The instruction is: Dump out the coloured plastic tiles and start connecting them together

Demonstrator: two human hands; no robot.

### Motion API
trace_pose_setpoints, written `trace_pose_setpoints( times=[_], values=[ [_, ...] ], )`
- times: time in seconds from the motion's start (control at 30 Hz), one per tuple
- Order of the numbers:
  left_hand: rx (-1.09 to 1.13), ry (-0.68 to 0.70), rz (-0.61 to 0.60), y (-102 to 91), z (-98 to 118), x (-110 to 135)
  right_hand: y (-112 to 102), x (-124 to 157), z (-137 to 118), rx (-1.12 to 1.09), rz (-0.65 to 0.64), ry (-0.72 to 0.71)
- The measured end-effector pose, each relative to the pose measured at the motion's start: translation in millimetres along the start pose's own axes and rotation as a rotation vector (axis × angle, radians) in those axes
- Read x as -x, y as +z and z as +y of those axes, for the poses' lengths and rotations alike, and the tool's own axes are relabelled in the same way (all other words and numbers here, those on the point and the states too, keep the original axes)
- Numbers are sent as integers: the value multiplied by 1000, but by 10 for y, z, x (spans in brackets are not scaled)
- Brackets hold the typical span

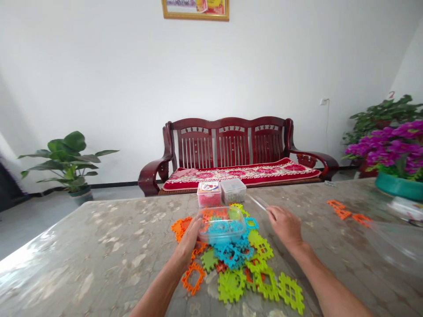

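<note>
A clear plastic container (222, 237) stands among the loose puzzle pieces in front of me, with blue and orange colour showing through its walls. My left hand (191, 235) grips its left side, the fingertips partly hidden. To the right, my right hand (287, 226) pinches a thin, clear plastic lid (259, 203), seen almost edge-on and held apart from the container. Around and below the container spread toothed puzzle pieces: blue ones (231, 256), green ones (291, 292) and orange ones (193, 278). Several have cut-out windows.
Behind the container stand a box with pink contents (209, 198) and a box with greyish contents (234, 193). At right lie orange pieces (340, 210), a large clear plastic sheet or lid (396, 246) and a teal flower pot (396, 187). A wooden bench (231, 136) stands beyond the table.
</note>
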State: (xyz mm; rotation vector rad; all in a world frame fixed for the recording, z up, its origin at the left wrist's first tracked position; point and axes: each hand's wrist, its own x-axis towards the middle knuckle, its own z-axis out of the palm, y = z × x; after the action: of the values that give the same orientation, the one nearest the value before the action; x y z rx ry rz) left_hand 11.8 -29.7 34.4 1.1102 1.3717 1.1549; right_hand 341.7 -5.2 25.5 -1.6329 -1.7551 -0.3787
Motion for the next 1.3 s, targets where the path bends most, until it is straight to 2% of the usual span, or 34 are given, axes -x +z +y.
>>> trace_pose_setpoints(
  times=[0.1,0.17,0.33,0.5,0.63,0.8,0.87,0.9,1.0,1.07,1.17,1.3],
  values=[
    [-21,-44,-16,-2,-2,-7,-67,-36,-81,-210,211,-35],
    [-22,-49,-6,7,17,3,-109,-30,-194,-354,238,-101],
    [3,-84,5,36,93,43,-179,64,-491,-548,88,-331],
    [24,-92,-43,45,160,73,-170,148,-606,-639,18,-526],
    [-15,-82,-11,35,157,71,-173,177,-656,-658,-17,-609],
    [53,-26,-40,37,122,48,-271,197,-739,-673,-39,-659],
    [103,-20,-50,52,137,61,-293,213,-773,-711,-65,-614],
    [124,-9,-52,62,149,74,-289,219,-789,-737,-57,-549],
    [153,57,-63,95,178,121,-227,204,-835,-778,32,-204],
    [157,112,-87,121,175,147,-165,163,-858,-802,47,13],
    [175,173,-110,166,150,171,-109,89,-883,-967,-97,189],
    [218,296,-53,216,127,198,-166,56,-936,-1225,-320,420]
  ],
)
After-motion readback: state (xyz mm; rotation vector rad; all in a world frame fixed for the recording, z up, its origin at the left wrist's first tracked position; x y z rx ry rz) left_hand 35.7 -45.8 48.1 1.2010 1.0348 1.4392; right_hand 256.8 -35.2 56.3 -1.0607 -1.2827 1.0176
